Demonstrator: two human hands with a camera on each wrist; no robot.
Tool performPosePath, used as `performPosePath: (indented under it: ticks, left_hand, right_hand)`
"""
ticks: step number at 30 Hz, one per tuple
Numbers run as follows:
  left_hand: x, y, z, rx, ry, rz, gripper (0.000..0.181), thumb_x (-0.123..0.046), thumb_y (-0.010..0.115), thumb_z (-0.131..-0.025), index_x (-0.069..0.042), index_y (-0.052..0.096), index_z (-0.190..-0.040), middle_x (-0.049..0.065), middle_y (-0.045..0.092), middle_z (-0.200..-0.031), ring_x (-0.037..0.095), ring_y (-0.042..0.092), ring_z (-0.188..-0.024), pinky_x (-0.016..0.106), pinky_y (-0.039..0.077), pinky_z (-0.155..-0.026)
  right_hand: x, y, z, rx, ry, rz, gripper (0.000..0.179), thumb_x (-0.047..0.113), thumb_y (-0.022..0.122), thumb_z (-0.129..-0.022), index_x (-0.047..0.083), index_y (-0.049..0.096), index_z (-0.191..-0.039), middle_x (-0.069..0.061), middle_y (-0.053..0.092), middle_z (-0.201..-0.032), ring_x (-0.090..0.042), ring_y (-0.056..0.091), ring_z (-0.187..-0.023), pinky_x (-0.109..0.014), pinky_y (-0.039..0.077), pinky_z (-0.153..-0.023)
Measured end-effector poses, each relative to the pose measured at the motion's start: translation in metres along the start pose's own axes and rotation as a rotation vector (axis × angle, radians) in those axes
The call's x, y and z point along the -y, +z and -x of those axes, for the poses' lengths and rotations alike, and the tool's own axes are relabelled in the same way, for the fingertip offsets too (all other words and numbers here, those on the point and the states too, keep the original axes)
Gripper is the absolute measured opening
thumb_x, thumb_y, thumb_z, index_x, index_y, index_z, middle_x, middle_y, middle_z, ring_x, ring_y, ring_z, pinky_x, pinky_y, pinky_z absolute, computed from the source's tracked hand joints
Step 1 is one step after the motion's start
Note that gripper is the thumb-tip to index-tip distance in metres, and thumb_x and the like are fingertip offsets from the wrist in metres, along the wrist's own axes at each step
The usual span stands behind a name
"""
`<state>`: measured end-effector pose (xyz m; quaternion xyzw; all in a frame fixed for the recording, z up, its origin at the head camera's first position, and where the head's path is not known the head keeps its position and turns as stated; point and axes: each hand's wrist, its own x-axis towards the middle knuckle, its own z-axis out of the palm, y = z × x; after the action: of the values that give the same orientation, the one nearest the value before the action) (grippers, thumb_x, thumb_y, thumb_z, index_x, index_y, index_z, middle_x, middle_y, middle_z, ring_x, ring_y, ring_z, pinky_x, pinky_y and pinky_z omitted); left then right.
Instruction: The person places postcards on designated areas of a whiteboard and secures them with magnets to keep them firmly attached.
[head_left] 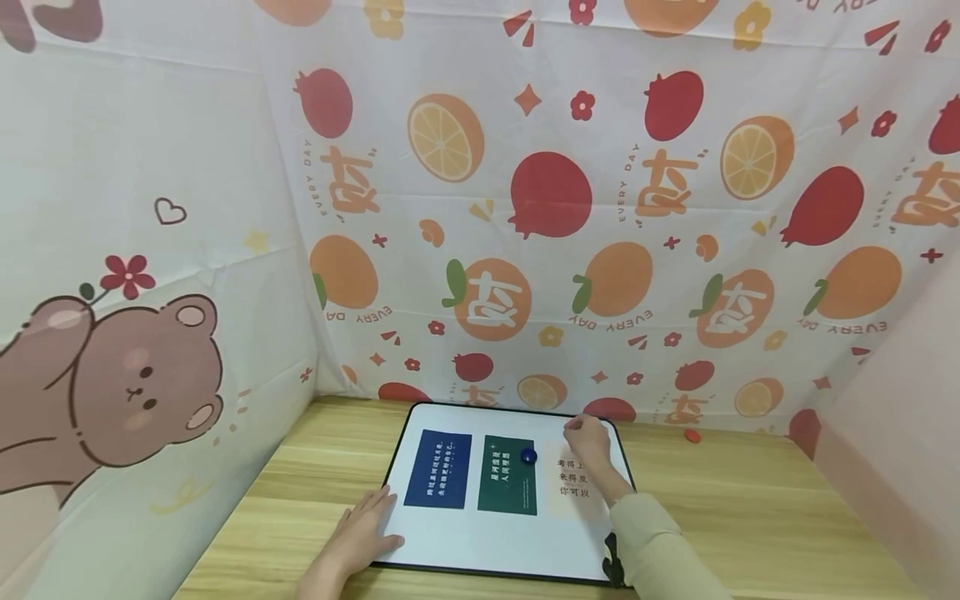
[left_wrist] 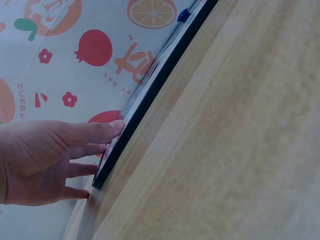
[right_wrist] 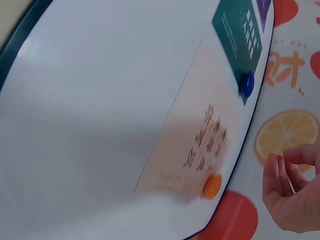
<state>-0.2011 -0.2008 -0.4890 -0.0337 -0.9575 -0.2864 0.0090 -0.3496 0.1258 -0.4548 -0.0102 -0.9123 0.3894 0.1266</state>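
Observation:
A white board point(head_left: 450, 542) with a dark rim lies on the wooden table. It carries a blue card point(head_left: 438, 471), a green card point(head_left: 491, 496) and a pale card point(head_left: 564, 507) with printed characters. One blue magnet point(head_left: 528, 456) sits on the green card. In the right wrist view, an orange magnet point(right_wrist: 212, 186) is on the pale card. My left hand point(head_left: 360, 533) rests at the board's left edge, its thumb point(left_wrist: 112, 131) against the rim. Over the board's upper right is my right hand point(head_left: 590, 442), fingers loosely bent, nothing visible between the fingertips point(right_wrist: 274, 162).
A small red-orange disc point(head_left: 692, 435) lies on the table point(head_left: 750, 517) to the right of the board. Fruit-printed cloth point(head_left: 551, 196) hangs behind the table, and a bear-printed cloth point(head_left: 142, 392) hangs at the left. Something dark point(head_left: 612, 560) is by the right sleeve.

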Motion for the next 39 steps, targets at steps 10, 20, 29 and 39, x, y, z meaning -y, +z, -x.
performPosePath:
  ticks: [10,20,29,39]
  left_hand:
    - [0.000,-0.001,0.002,-0.007,0.002,-0.008,0.060,-0.017,0.074,-0.074,0.010,0.050,-0.122,0.029,0.036,-0.136,0.050,0.028,-0.124,0.067,0.016,-0.098]
    - [-0.001,-0.003,0.004,-0.009,0.001,-0.012,0.060,-0.018,0.074,-0.073,0.009,0.051,-0.122,0.029,0.037,-0.135,0.049,0.028,-0.123,0.067,0.017,-0.097]
    - [-0.002,0.001,0.003,-0.017,0.010,-0.008,0.060,-0.018,0.074,-0.073,0.010,0.051,-0.121,0.029,0.038,-0.135,0.049,0.030,-0.123,0.067,0.017,-0.097]
    - [-0.004,-0.002,0.004,-0.016,0.007,-0.009,0.060,-0.017,0.074,-0.073,0.010,0.051,-0.122,0.029,0.037,-0.135,0.049,0.029,-0.123,0.067,0.017,-0.097]
  right_hand:
    - [-0.040,-0.039,-0.013,0.008,0.094,0.021,0.014,0.004,0.060,-0.081,-0.007,0.062,-0.089,-0.014,0.062,-0.077,-0.022,0.058,-0.064,-0.030,0.050,-0.054]
    - [-0.068,-0.068,-0.021,0.028,0.117,0.061,0.017,0.004,0.052,-0.086,-0.008,0.059,-0.095,-0.019,0.060,-0.084,-0.029,0.055,-0.074,-0.036,0.049,-0.060]
    - [-0.104,-0.110,-0.029,0.033,0.028,0.196,0.020,0.001,0.052,-0.083,-0.012,0.059,-0.096,-0.026,0.061,-0.087,-0.037,0.058,-0.077,-0.046,0.050,-0.068]
    - [-0.144,-0.125,-0.036,0.054,-0.099,0.250,0.020,0.002,0.049,-0.079,-0.014,0.055,-0.089,-0.024,0.056,-0.078,-0.031,0.053,-0.065,-0.039,0.046,-0.052]
